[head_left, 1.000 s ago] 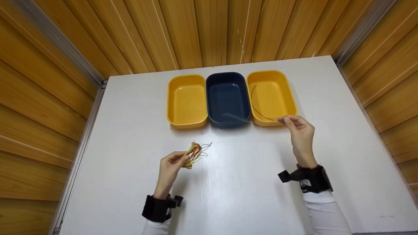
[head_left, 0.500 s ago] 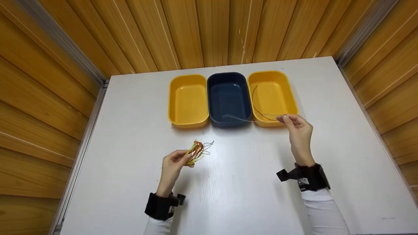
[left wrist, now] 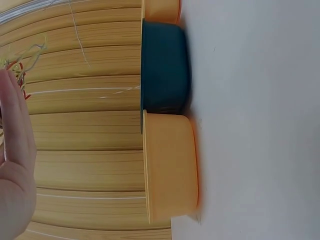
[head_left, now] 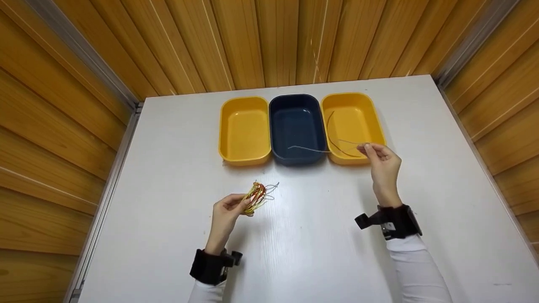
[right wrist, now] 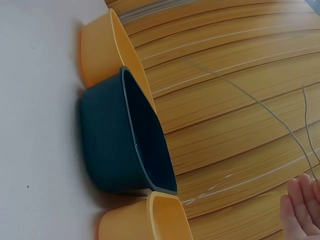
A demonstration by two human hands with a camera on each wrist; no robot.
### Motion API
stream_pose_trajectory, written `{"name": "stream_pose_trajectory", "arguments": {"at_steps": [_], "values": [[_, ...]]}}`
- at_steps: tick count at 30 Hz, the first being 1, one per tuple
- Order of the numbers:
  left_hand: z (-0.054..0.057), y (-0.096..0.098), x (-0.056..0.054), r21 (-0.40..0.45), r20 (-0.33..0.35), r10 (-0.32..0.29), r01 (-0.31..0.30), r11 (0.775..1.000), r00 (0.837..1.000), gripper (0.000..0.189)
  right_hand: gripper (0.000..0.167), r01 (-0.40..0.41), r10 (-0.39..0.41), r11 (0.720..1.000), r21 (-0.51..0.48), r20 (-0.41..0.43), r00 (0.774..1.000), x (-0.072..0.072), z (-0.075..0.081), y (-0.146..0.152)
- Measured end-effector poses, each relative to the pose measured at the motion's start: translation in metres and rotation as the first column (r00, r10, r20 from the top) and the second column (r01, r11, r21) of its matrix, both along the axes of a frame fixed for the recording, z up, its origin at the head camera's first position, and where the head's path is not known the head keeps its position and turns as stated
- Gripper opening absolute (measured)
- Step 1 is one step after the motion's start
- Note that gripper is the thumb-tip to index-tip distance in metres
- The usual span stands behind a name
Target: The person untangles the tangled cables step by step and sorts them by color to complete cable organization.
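Observation:
My left hand (head_left: 226, 212) pinches a tangled bundle of strings (head_left: 255, 198), yellow and red with grey loops sticking out to the right. The left wrist view catches part of that bundle (left wrist: 20, 70) beyond the fingers. Over the front of the right yellow bin, my right hand (head_left: 385, 170) pinches a thin grey string (head_left: 309, 149) between thumb and fingertips. One long strand reaches left across the blue bin, and a shorter end shows above the right bin. Two grey strands (right wrist: 280, 121) rise from the right fingers in the right wrist view.
Three bins stand side by side at the back of the white table (head_left: 303, 244): a yellow bin (head_left: 245, 162), a dark blue bin (head_left: 298, 161) and a second yellow bin (head_left: 376, 113). A thin dark curved line crosses the right bin. Wood-panelled walls (head_left: 278, 42) enclose the table.
The grey string's long strand has swung and now hangs stiller and clearer over the blue bin. Its shorter end has separated from it. Both hands keep their holds, shifting slightly.

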State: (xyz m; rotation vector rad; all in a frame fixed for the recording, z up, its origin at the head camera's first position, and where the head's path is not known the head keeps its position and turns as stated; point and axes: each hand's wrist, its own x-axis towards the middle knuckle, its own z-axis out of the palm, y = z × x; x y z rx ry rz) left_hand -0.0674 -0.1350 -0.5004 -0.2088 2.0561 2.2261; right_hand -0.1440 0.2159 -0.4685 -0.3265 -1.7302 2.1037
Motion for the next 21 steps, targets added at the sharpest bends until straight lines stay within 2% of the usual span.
{"name": "stream_pose_trajectory", "arguments": {"at_steps": [8,15,21], "values": [[-0.003,0.003,0.001,0.002,-0.021,-0.013,0.013,1.000,1.000,0.028,0.022,-0.025,0.025,1.000,0.007,-0.001,1.000,-0.017,-0.001,-0.002],[-0.002,0.007,0.002,-0.008,-0.019,-0.020,0.019,1.000,1.000,0.029,0.019,-0.032,0.033,0.998,0.053,-0.011,0.999,-0.034,-0.002,-0.007],[-0.002,0.009,0.001,-0.015,-0.014,-0.012,0.012,1.000,1.000,0.027,0.014,-0.038,0.035,0.995,0.088,0.033,0.999,-0.052,-0.001,-0.015]]}}
